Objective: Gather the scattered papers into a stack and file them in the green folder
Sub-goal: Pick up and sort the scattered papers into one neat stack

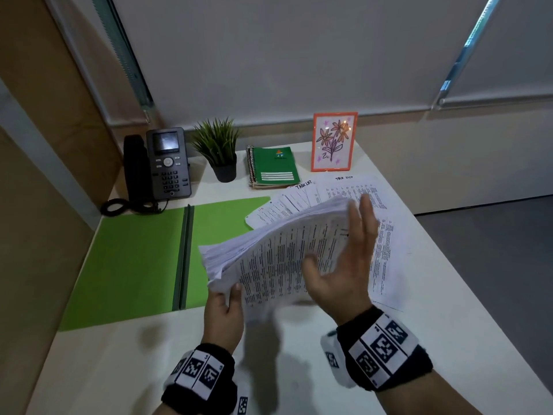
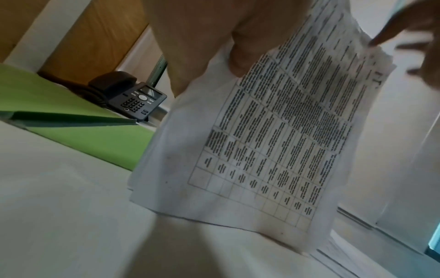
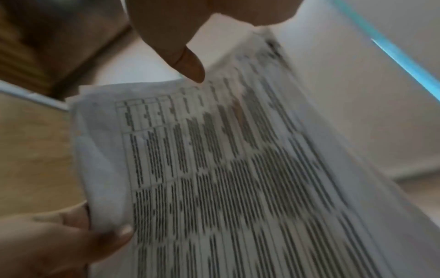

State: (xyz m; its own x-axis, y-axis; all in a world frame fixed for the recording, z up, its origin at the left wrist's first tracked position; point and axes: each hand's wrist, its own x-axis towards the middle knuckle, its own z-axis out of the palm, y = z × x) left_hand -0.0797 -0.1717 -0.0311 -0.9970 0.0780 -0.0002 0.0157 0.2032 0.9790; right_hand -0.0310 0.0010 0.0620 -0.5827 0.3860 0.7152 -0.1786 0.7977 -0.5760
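I hold a thick stack of printed papers (image 1: 281,250) tilted above the white desk, its lower edge near the desk top. My left hand (image 1: 230,298) pinches the stack's near left corner, thumb on the printed side (image 2: 238,58). My right hand (image 1: 341,265) is open with straight fingers against the stack's right edge (image 3: 238,178); its thumb (image 3: 188,60) is at the top edge. The green folder (image 1: 134,265) lies open flat to the left (image 2: 71,129). Loose papers (image 1: 386,253) lie on the desk behind and right of the stack, several fanned out (image 1: 287,202).
Along the back of the desk stand a desk phone (image 1: 167,166), a small potted plant (image 1: 220,151), a green spiral notebook (image 1: 273,167) and an orange picture frame (image 1: 333,142). The desk's right edge (image 1: 466,283) drops to a grey floor.
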